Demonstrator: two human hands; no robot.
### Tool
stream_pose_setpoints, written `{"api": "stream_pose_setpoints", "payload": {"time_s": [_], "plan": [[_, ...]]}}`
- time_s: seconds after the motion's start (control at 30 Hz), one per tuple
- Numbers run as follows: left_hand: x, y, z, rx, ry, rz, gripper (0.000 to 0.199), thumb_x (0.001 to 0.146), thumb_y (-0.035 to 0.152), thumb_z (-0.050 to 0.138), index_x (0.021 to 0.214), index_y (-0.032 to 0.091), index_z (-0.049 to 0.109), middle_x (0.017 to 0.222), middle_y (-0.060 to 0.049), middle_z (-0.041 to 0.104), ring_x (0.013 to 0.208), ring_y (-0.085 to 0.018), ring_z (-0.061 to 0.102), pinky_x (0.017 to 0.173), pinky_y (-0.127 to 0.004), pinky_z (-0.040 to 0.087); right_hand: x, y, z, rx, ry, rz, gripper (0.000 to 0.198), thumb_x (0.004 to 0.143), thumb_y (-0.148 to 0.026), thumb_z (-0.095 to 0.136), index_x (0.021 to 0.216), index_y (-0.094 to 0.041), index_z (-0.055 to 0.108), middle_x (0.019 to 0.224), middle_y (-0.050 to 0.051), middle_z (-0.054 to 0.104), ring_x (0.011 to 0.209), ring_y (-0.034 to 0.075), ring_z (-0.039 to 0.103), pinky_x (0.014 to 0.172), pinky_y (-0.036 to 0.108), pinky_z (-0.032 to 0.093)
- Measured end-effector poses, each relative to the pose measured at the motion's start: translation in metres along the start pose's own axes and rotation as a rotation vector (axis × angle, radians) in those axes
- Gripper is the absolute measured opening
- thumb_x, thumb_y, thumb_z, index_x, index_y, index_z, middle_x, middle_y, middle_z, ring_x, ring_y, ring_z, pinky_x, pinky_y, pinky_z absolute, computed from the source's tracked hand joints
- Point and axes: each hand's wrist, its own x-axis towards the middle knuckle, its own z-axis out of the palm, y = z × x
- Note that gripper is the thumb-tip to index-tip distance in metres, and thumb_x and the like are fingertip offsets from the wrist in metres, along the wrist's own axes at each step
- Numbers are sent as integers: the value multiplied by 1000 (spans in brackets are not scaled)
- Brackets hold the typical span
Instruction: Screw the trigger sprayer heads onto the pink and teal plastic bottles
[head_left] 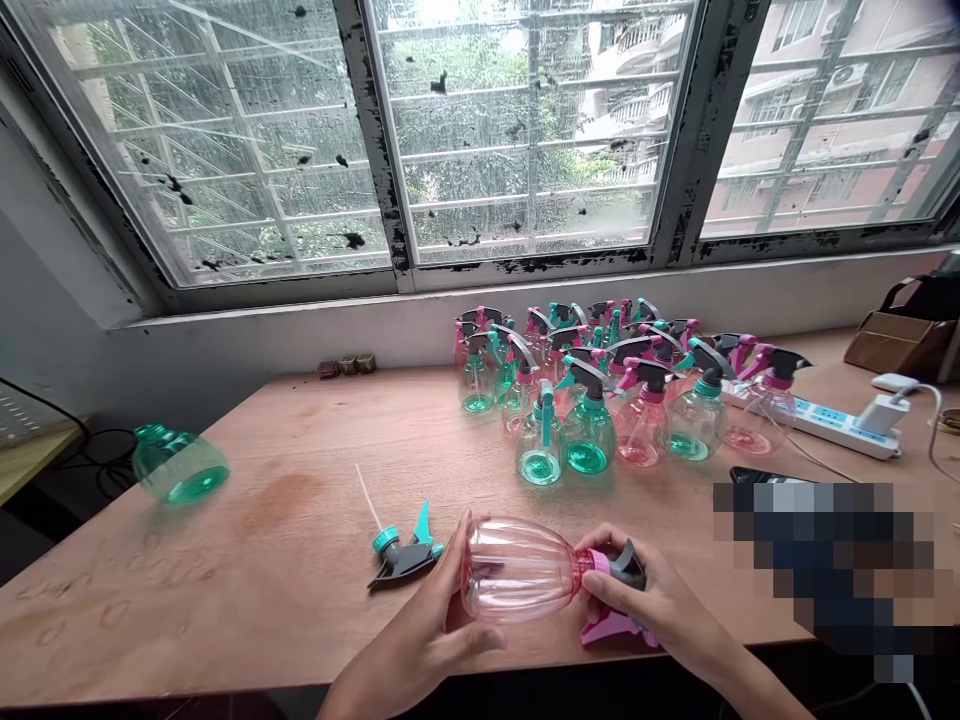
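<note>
A clear pink spray bottle (pixel 517 568) lies sideways between my hands above the table's front edge. Its base rests in my left hand (pixel 442 610), with the fingers behind it and the thumb below. My right hand (pixel 637 590) grips the pink collar at the neck, where a black and pink trigger sprayer head (pixel 619 628) sits on the bottle. Just left of the bottle, a loose teal and black sprayer head (pixel 405 560) lies on the table with its thin tube pointing up and away. A green bottle (pixel 181 468) without a sprayer lies tilted at the far left.
Several pink and green spray bottles (pixel 592 435) with sprayer heads stand grouped at the back right. Beyond them are a white power strip (pixel 844 425) with a plugged charger and a brown bag (pixel 900 340). Small blocks (pixel 347 367) sit by the wall. A phone (pixel 772 476) lies partly pixelated at right.
</note>
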Motion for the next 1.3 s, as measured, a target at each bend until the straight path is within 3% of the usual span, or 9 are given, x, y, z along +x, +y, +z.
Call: {"api": "stream_pose_setpoints", "payload": {"time_s": [0.37,0.57,0.7,1.03,1.3], "plan": [[1,-6,-2,-10,-4,24,96,87,43,71,156,36,5,168,-2,10,152,-29,15,124,-48,11,0,-2,1,-39,38,-12,30,81,-44,77,90,-17,68,65,-2,69,56,14,61,54,26,49],[1,0,-1,-55,23,-17,97,86,49,70,157,28,7,168,-4,5,154,-28,0,125,-46,4,-1,-1,1,-43,28,2,30,81,-43,77,92,-16,68,64,-1,70,58,15,62,57,27,48],[1,1,-1,-50,17,-33,97,87,48,69,158,25,6,168,-6,6,154,-27,0,125,-45,6,-1,-1,1,-15,8,0,29,82,-42,77,91,-16,67,66,-1,70,59,14,63,57,25,49],[-1,-3,-2,116,12,60,100,91,33,68,154,40,-9,168,0,10,154,-26,4,125,-45,9,-1,2,1,11,2,9,32,82,-43,76,94,-16,65,66,0,71,60,16,64,58,29,50],[0,-4,-3,28,-7,10,102,89,45,67,155,33,-9,168,-3,5,154,-27,-5,125,-47,3,-1,1,2,-8,8,24,35,80,-46,77,94,-17,64,64,-1,70,58,17,65,57,31,51]]}}
